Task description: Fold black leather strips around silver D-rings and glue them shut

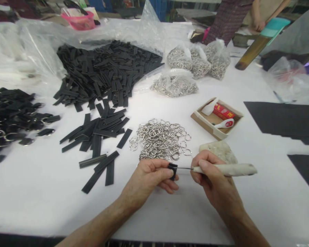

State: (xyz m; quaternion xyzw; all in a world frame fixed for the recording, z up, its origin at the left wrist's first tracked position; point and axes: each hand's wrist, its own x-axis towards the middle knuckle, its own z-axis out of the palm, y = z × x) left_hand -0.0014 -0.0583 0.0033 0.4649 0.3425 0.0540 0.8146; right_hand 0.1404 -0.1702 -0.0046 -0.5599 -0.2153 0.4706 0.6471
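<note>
Pinched between thumb and fingers, a small folded black strap piece (172,171) is in my left hand (151,175). My right hand (211,171) is closed round the pale, wrapped handle of an awl (231,169). The awl's thin metal shaft points left, and its tip meets the black piece. Whether a ring sits inside the fold is hidden. Just beyond my hands lies a pile of silver D-rings (162,139). Left of it, loose black strips (98,133) are scattered on the white table (154,219).
A large heap of black strips (103,72) lies on clear plastic. Strips with rings (12,116) are piled at left. Bags of rings (180,58) stand behind. At right are a cardboard box (216,118), a whitish block (218,151), a bottle (262,43) and black sheets (283,120).
</note>
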